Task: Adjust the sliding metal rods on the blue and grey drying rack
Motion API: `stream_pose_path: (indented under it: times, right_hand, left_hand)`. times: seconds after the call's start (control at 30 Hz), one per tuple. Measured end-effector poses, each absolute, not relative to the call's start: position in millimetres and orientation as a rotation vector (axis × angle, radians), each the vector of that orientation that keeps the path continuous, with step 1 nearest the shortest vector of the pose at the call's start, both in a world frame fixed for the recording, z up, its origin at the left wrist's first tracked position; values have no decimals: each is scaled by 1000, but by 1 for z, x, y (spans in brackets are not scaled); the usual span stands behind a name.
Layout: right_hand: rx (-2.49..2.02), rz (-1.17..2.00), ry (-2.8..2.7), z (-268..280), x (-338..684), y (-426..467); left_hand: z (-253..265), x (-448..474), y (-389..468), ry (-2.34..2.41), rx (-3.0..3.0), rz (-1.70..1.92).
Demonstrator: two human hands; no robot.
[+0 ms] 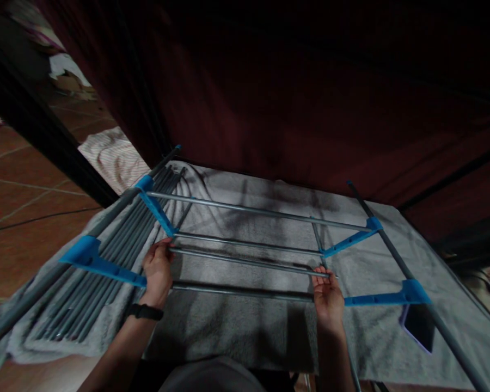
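My left hand (158, 271), with a black band on the wrist, closes on the left end of a thin grey metal rod (245, 262). At the rod's other end, my right hand (329, 296) pinches it with the palm turned up. The rod lies crosswise inside a rack frame of grey tubes with blue plastic brackets. Near my left hand is the front left blue bracket (102, 264); beside my right hand is the front right blue bracket (387, 295). Other crossbars, including the far crossbar (253, 209), span between the brackets.
Several loose grey rods (118, 256) lie side by side at the left on a grey blanket (265, 337) covering the table. A phone (418, 326) lies partly under the right tube (400, 261). Dark red curtains (269, 109) hang behind; striped cloth (114, 158) is at the left.
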State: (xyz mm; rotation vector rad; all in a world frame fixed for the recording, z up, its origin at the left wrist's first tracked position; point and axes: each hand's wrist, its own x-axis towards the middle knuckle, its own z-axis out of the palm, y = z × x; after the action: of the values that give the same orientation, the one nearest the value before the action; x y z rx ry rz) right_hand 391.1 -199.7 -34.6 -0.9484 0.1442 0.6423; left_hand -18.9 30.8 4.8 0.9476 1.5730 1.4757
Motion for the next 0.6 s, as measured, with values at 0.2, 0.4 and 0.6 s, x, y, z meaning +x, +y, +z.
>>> stream_pose_path:
  times: [0.2, 0.4, 0.6]
  right_hand:
    - [-953, 649, 153, -45, 404, -205]
    - [-1008, 679, 212, -47, 412, -206]
    - [-1021, 706, 157, -53, 417, -210]
  left_hand:
    - [-4, -20, 28, 1523, 954, 1461]
    - [-13, -19, 28, 1619, 1317, 1405]
    - [-7, -16, 19, 1521, 1542, 1234]
